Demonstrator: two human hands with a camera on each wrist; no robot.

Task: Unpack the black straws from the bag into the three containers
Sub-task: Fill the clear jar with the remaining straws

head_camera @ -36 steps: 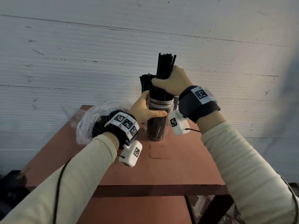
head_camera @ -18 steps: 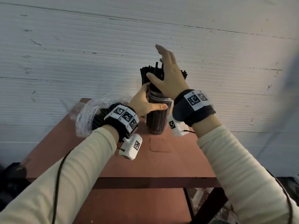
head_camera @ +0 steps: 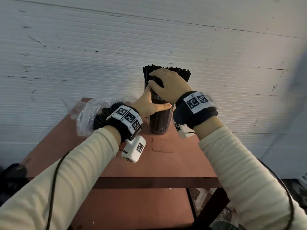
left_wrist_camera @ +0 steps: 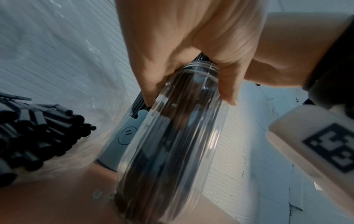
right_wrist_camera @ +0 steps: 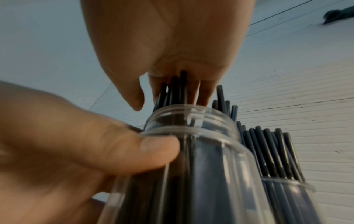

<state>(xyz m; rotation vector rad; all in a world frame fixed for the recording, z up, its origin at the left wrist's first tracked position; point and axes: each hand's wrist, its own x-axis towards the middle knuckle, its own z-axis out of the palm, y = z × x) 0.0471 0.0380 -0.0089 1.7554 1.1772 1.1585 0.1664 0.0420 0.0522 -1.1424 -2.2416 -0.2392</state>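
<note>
Worktop (head_camera: 174, 163) edge sits nearest, a reddish board with both sleeves reaching across it. Further in, the left hand (head_camera: 146, 105) wraps the neck of a clear jar (head_camera: 160, 123), thumb across the front and fingers round the back, steadying it upright. Right hand (head_camera: 169, 85) lies on top of the black straws (right_wrist_camera: 180, 91) packed in that jar, fingers bent down over their tips; whether it pinches any or only presses them level I cannot tell.

To the left lies the crumpled plastic bag (head_camera: 89, 113) with more straws (left_wrist_camera: 38, 128) loose inside. Just behind the jar stand two more containers, a pale cup with a smiley face (left_wrist_camera: 122, 141) and a second clear jar (right_wrist_camera: 287, 197), both holding straws.

Straws look light, stiff and smooth, likely to fan out or slide apart, so a bundle is best gripped round its middle. The tall, narrow jar probably tips easily; holding the neck suits it.
</note>
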